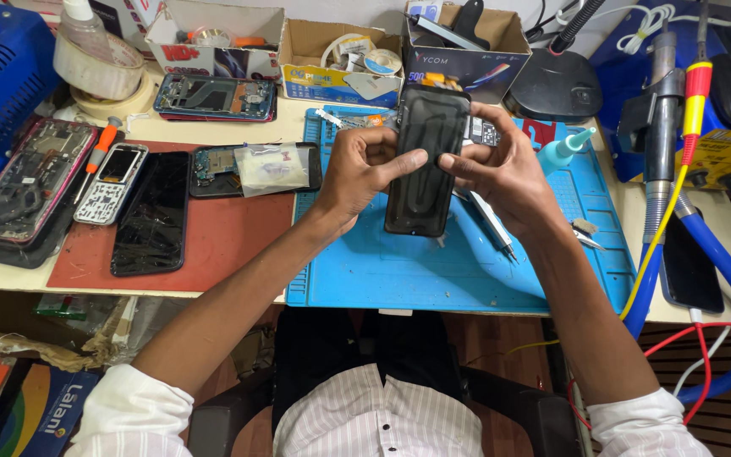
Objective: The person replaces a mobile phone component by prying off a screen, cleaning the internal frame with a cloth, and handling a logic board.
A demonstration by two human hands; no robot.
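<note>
Both of my hands hold a black smartphone point(423, 161) upright above the blue work mat point(458, 271). My left hand point(357, 169) grips its left edge, the thumb lying across the dark glass. My right hand point(505, 165) grips the right edge, its thumb also pressing on the glass near the middle. The phone's upper end shows exposed parts and an orange strip. A thin metal tool point(492, 224) lies on the mat under my right hand.
A red mat point(222, 245) on the left carries a dark phone point(152, 216), a small keypad phone point(112, 182) and opened phone frames. Cardboard boxes point(340, 59) line the back. A soldering stand point(662, 127), blue hose and cables crowd the right. A glue bottle point(564, 151) stands near my right hand.
</note>
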